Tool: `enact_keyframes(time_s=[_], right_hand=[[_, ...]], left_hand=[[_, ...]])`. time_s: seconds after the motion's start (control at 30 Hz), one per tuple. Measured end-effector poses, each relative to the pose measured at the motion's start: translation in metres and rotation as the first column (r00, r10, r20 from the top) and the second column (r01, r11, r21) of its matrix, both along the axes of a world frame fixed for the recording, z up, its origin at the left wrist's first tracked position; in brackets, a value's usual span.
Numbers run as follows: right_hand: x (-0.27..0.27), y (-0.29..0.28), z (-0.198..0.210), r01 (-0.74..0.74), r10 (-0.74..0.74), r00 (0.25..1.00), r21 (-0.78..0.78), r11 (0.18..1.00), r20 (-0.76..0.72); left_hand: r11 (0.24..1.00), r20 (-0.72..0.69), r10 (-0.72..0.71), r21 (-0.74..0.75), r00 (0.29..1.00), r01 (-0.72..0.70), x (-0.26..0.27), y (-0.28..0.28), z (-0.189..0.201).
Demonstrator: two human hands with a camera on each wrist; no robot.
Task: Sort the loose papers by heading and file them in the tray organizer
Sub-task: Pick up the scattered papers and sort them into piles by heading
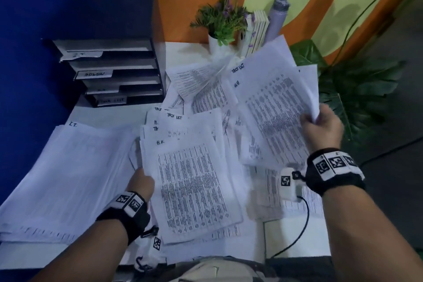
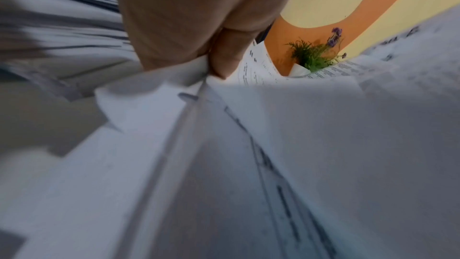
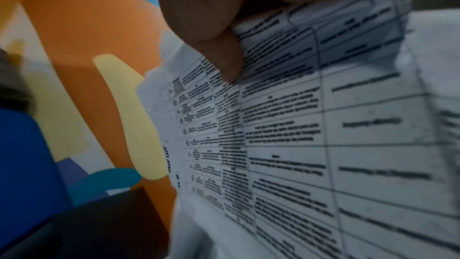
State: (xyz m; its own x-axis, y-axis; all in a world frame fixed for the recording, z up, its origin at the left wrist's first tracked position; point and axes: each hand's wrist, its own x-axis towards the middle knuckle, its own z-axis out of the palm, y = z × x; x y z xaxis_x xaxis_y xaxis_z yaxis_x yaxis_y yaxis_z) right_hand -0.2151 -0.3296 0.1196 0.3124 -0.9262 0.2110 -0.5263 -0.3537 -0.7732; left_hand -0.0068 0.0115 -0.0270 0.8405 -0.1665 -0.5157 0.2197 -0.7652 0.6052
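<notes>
Loose printed sheets with handwritten headings lie scattered across the white desk. My right hand pinches a few sheets, the top one headed "H.R.", and holds them lifted at the right; in the right wrist view my thumb lies on the printed table. My left hand grips the left edge of a bundle of sheets headed "H.R." near the front; its fingers pinch that bundle. A black tray organizer with labelled shelves stands at the back left.
A thick stack headed "I.T." lies at the front left. A potted plant with purple flowers, some books and a grey bottle stand at the desk's back edge. A big leafy plant is to the right.
</notes>
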Motion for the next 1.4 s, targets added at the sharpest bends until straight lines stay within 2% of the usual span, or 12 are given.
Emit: enact_keyframes(time_s=[0.13, 0.27, 0.43, 0.67, 0.83, 0.9, 1.0, 1.13, 1.2, 1.27, 1.33, 1.4], right_hand=[[-0.003, 0.004, 0.038, -0.041, 0.059, 0.97, -0.078, 0.996, 0.238], [0.014, 0.019, 0.036, -0.252, 0.136, 0.908, 0.256, 0.933, 0.397], [0.038, 0.071, -0.027, -0.246, 0.232, 0.968, 0.522, 0.817, 0.094], [0.047, 0.102, -0.098, -0.209, 0.318, 0.929, 0.44, 0.873, -0.19], [0.036, 0.095, -0.104, -0.142, 0.264, 0.935, 0.431, 0.891, -0.238], [0.036, 0.108, -0.105, -0.205, 0.363, 0.884, 0.453, 0.867, -0.295], [0.04, 0.131, -0.107, -0.4, 0.576, 0.702, 0.438, 0.805, -0.418], [0.044, 0.118, -0.111, -0.392, 0.532, 0.639, 0.359, 0.847, -0.556], [0.047, 0.1, -0.104, -0.314, 0.526, 0.74, 0.478, 0.82, -0.418], [0.048, 0.087, -0.087, -0.326, 0.493, 0.869, 0.692, 0.644, -0.049], [0.051, 0.087, -0.059, -0.452, 0.392, 0.879, 0.733, 0.508, 0.27], [0.056, 0.095, -0.025, -0.565, 0.349, 0.824, 0.613, 0.553, 0.445]], left_hand=[[0.999, -0.066, 0.025, -0.038, 0.997, -0.028, -0.007, -0.006, 0.003], [0.983, -0.023, 0.044, -0.178, 0.999, -0.047, -0.016, -0.003, 0.013], [0.945, -0.082, 0.123, -0.295, 0.989, -0.142, -0.021, -0.002, 0.014], [0.982, -0.038, -0.013, -0.19, 0.999, 0.006, -0.031, 0.009, 0.009], [0.969, -0.078, 0.083, -0.228, 0.994, -0.098, -0.033, 0.005, 0.011], [0.953, -0.071, 0.116, -0.272, 0.991, -0.131, -0.038, 0.0, 0.019], [0.951, 0.005, 0.081, -0.299, 0.997, -0.075, -0.048, -0.009, 0.032], [0.959, 0.135, -0.01, -0.279, 0.991, 0.048, -0.046, -0.011, 0.053], [0.927, 0.17, -0.015, -0.366, 0.985, 0.077, -0.039, -0.007, 0.065], [0.879, 0.212, -0.025, -0.46, 0.977, 0.122, -0.035, -0.001, 0.083], [0.821, 0.213, -0.021, -0.554, 0.977, 0.139, -0.034, -0.001, 0.101], [0.773, 0.177, -0.007, -0.624, 0.984, 0.117, -0.031, -0.004, 0.113]])
